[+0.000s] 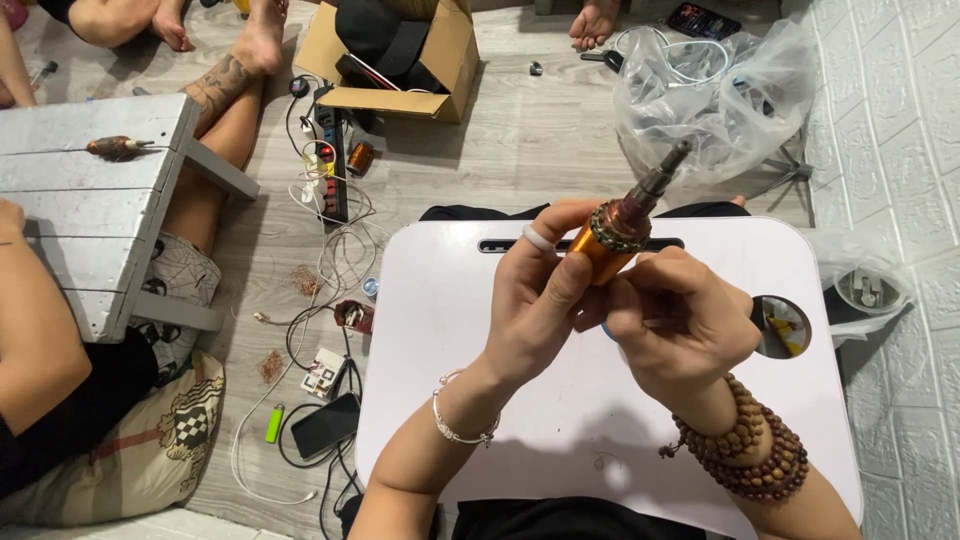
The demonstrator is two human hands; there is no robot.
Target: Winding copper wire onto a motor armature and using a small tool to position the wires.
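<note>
Both my hands hold a small motor rotor (618, 232) above the white lap table (440, 330). The rotor has an orange wrapped body, a copper winding collar and a steel shaft pointing up to the right. My left hand (540, 300) grips the orange body from the left; it wears a white ring and a silver bracelet. My right hand (680, 320) closes around the rotor's lower end from the right, with wooden bead bracelets on its wrist.
A round cup hole (782, 326) sits at the table's right. A power strip (332, 170) with tangled cables, a phone (322, 426) and a green lighter (274, 423) lie on the floor left. Behind stand a cardboard box (400, 60) and a plastic bag (720, 90). Other people sit left by a grey wooden bench (90, 200).
</note>
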